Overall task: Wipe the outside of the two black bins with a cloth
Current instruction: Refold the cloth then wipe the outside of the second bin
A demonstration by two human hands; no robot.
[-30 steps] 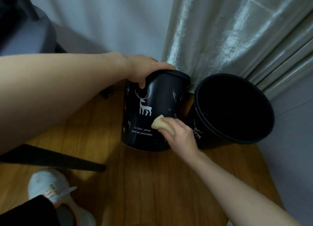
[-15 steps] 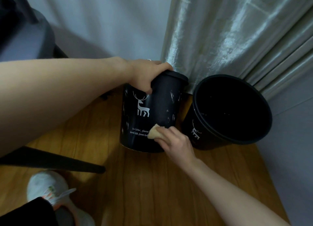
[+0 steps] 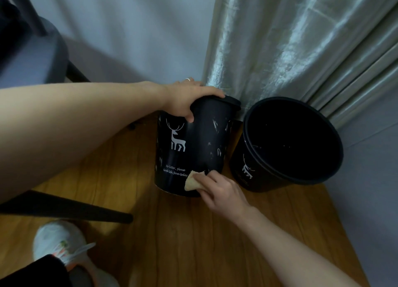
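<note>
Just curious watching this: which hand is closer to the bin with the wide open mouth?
The right hand, wiping low on the deer bin with the cloth, just beside the open bin. The left hand grips the deer bin's rim, farther away.

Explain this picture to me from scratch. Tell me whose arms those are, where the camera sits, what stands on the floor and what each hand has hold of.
No machine here: a person wears a camera on the head, looking forward and down, so the two bare arms are the wearer's own. On the wooden floor stand two black bins printed with white deer. The left hand grips the rim of the nearer bin, apparently tipping it away. The right hand pinches a small yellowish cloth and presses it against that bin's lower side, beside the printed words. The second bin stands at the right, tilted so its open mouth faces the camera; no hand touches it. Behind are a shiny curtain and a wall; the wearer's pale shoe shows at bottom left.
</note>
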